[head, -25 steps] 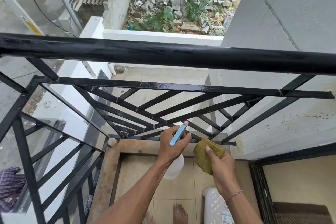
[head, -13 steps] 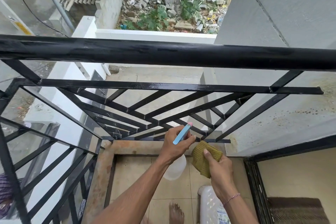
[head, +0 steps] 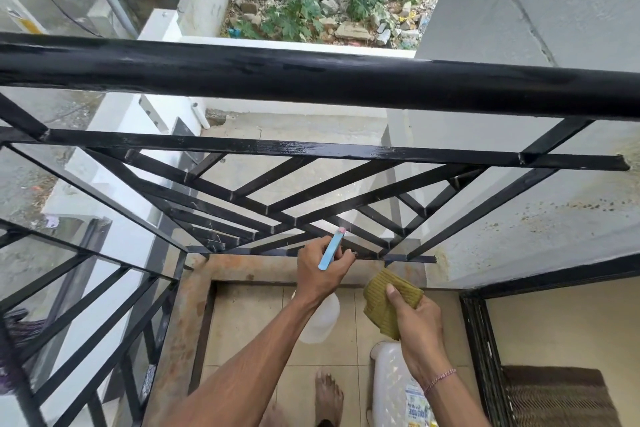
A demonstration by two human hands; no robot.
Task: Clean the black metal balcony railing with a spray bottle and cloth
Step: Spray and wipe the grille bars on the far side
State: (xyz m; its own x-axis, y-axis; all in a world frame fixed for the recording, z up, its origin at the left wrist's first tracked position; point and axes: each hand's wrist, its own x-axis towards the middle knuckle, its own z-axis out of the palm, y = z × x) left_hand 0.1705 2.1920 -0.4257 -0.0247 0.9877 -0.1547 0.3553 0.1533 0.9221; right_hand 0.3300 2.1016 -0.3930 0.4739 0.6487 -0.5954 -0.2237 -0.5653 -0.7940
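While the railing (head: 311,87) still spans the whole view in front of us, we judge the cleaning to be only partway through. Its thick top bar runs from left to right near the top, a flat bar lies below it, and a fan of slanted black bars drops toward the balcony's far edge. The flat bar and some of the slanted ones shine as if wet, which we take as a sign that spray has reached them; the top bar looks duller and streaked, and we cannot tell whether it has been wiped. Our left hand (head: 320,270) grips the spray bottle (head: 322,319), fingers curled round its neck, with the blue trigger head (head: 332,248) pointing up at the lowest bars, just beside where they meet the bottom rail. Our right hand (head: 417,322) pinches a folded olive cloth (head: 384,302), held near the bottom rail but apart from it, so no wiping is under way here. We judge that the low right corner is being sprayed now and needs a wipe next, and the side panel on the left shows no clear wetness, so it likely remains to be done. Near us on the tiled floor (head: 249,322) stand a white plastic container (head: 391,388) and our bare foot (head: 329,395), with a brown mat (head: 554,395) to the right.
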